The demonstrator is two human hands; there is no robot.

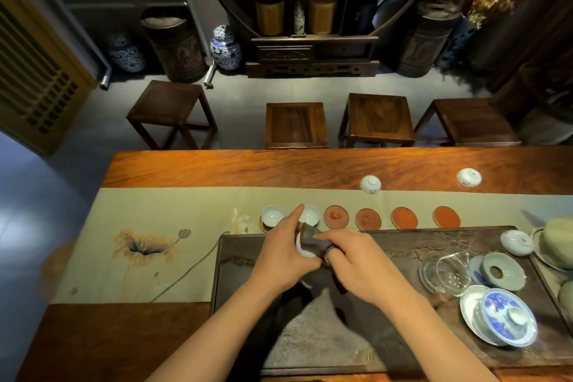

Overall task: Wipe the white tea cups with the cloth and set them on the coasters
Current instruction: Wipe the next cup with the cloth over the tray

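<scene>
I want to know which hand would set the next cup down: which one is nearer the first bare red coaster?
The right hand. It sits just below the bare coaster, wiping with the cloth. The left hand, gripping the cup, lies farther left.

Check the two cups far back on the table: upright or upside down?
Upside down. Both far cups show their foot rings on top, rims down on the table.

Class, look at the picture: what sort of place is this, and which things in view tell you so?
Probably a traditional tea room or tea shop. A dark tea tray sits on a long wooden table, a blue-and-white lidded bowl stands on it, and porcelain jars stand behind.
</scene>
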